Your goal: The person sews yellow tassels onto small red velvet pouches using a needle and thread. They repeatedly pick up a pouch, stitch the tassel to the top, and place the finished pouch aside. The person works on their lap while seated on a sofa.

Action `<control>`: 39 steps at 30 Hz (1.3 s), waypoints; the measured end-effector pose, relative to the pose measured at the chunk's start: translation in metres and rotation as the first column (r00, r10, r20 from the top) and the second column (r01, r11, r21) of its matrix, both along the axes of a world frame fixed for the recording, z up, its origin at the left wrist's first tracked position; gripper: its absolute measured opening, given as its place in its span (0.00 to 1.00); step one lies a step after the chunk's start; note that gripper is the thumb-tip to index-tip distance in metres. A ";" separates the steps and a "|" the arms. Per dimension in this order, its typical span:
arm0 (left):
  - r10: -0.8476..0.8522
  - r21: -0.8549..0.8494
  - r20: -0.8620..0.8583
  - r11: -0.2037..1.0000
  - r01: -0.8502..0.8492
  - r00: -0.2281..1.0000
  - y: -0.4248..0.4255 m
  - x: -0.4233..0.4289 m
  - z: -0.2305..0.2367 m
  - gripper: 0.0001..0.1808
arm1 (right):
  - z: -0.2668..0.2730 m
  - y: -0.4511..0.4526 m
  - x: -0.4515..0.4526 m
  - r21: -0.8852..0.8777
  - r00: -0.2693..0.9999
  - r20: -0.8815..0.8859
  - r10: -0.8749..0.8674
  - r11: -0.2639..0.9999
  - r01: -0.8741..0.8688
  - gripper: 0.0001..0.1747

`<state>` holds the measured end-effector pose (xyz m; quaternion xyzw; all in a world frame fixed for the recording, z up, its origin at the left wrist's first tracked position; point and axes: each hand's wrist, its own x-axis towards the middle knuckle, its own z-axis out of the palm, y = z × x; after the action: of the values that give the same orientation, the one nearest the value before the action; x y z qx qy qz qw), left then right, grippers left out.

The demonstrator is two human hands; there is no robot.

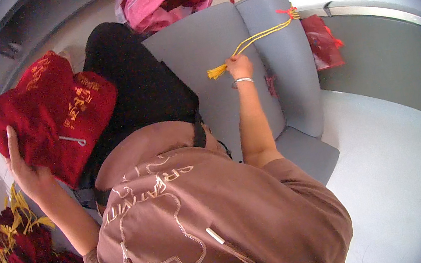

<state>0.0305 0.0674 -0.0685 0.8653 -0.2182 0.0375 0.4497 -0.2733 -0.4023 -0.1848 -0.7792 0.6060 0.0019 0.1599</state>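
Observation:
My left hand (28, 171) is at the lower left edge of a dark red velvety cloth piece (44, 111) with gold embroidered lettering, which lies over my lap and knee. A metal rod with a looped end (73, 140) lies on that cloth. My right hand (239, 66) is closed around a yellow tasselled cord (257, 37) just above its tassel, over the grey seat. The cord runs right to a bundle of yellow cords (293, 13) tied with red string at the top of the chair's backrest.
A pink bag (151, 5) holding dark red cloth stands at the top. More dark red cloth with yellow tassels (37, 255) lies lower left. A red clear packet (324, 43) rests right of the grey chair (200, 39). Red threads (271, 85) lie at the seat's back edge.

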 end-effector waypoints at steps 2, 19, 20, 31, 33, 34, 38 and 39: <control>-0.008 -0.068 0.005 0.998 0.009 1.000 0.000 -0.005 0.002 0.34 | 0.008 0.002 0.004 0.000 0.997 -0.056 0.057 0.998 -0.057 0.12; -0.080 -0.620 -0.499 0.729 -0.291 0.863 -0.006 0.005 -0.010 0.17 | 0.117 0.148 0.121 -0.024 0.555 0.464 0.690 0.636 -0.771 0.09; -0.101 -0.637 -0.583 0.672 -0.377 0.806 -0.008 0.006 -0.006 0.17 | 0.123 0.159 0.127 0.007 0.524 0.485 0.700 0.595 -0.803 0.07; -0.129 -0.016 0.102 0.991 0.131 0.986 0.001 -0.002 0.004 0.33 | 0.177 0.219 0.165 -0.080 0.103 0.774 0.624 0.258 -0.963 0.09; -0.054 -0.260 -0.136 0.965 0.017 0.989 0.001 0.001 -0.001 0.34 | 0.181 0.212 0.170 -0.123 0.134 0.784 0.606 0.364 -0.923 0.10; -0.030 -0.442 -0.380 0.884 -0.153 0.925 -0.001 0.004 -0.004 0.33 | 0.182 0.206 0.173 -0.152 0.140 0.784 0.604 0.407 -0.901 0.09; -0.107 -0.596 -0.601 0.720 -0.355 0.792 -0.008 0.008 -0.004 0.18 | 0.182 0.187 0.184 0.133 0.310 0.917 0.252 0.539 -0.832 0.07; -0.161 -0.644 -0.615 0.667 -0.374 0.772 -0.010 0.007 0.000 0.15 | 0.181 0.182 0.187 0.168 0.319 0.929 0.188 0.552 -0.817 0.07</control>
<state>0.0378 0.0573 -0.0689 0.5808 0.0331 -0.1390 0.8014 -0.0860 -0.2199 -0.0040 -0.7311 0.1090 -0.1145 0.6636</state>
